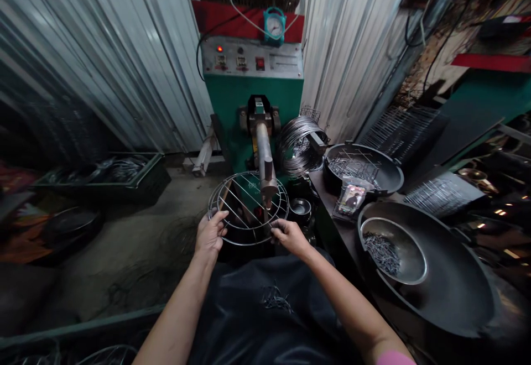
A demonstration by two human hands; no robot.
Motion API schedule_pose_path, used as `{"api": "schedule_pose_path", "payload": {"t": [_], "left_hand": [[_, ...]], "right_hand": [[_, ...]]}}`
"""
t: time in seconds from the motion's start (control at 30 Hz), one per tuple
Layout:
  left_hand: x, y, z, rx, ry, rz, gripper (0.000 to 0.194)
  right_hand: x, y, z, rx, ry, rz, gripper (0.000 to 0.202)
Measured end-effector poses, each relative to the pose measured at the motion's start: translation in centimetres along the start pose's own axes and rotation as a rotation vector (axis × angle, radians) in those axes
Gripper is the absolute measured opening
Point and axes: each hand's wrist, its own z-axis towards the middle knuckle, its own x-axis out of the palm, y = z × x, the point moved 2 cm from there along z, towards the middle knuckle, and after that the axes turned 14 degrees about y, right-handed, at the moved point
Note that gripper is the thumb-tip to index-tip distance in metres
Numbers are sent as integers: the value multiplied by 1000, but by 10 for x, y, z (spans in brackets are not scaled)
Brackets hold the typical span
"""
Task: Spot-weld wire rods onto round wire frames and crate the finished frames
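Observation:
A round wire rack (244, 227) with parallel bars inside a double ring is held out over my lap, below the electrode arm (265, 157) of a green spot-welding machine (224, 102). My left hand (211, 232) grips its left rim, thumb on top. At the right rim, close to the electrode tip (269, 202), my right hand (290, 236) is closed in a pinch. What lies between those fingertips is too small to make out. Several short wire pieces (277, 300) rest on the dark apron (240, 321) over my lap.
Right of the machine hangs a wire coil (301, 146). Beyond it stand a black pan (392, 177) with wire parts and a large wok (452, 276) holding a metal bowl (417, 249) of short wires. A green crate (99, 191) sits on the floor at left.

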Motion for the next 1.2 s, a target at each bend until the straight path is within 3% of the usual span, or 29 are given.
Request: {"api": "schedule_pose_path", "payload": {"t": [0.13, 0.4, 0.9, 1.2], "left_hand": [[1, 0, 2, -9, -4, 1, 40], [0, 0, 9, -57, -62, 38, 41], [3, 0, 26, -55, -53, 21, 40], [1, 5, 36, -101, -134, 71, 38]], "right_hand": [[0, 1, 2, 2, -71, 85, 11], [0, 4, 4, -27, -90, 100, 13], [-3, 8, 14, -105, -153, 48, 12], [-4, 7, 25, -111, -178, 72, 11]]}}
